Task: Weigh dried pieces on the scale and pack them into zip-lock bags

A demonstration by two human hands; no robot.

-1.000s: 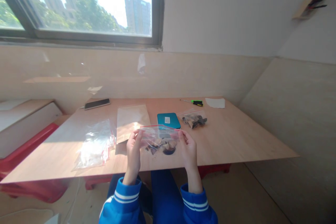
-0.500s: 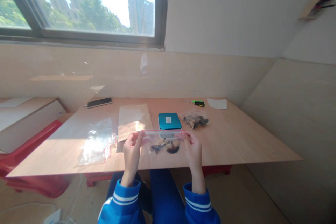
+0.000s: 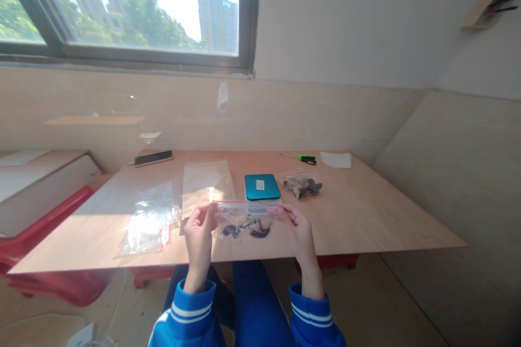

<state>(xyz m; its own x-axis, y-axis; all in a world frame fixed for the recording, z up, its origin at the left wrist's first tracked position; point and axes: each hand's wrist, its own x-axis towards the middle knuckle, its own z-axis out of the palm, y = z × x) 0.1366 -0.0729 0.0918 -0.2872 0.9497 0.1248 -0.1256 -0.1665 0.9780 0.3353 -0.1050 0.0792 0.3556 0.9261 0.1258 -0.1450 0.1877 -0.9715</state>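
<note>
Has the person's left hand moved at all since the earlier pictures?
Yes. The left hand has shifted a little to the left, farther from the flat teal object on the table.

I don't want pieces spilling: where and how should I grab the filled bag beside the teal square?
I'd pinch the filled bag from above at its far, red-lined edge: the plastic looks flat there, while the pieces bulge nearer you. I can't tell if it's sealed.
</note>
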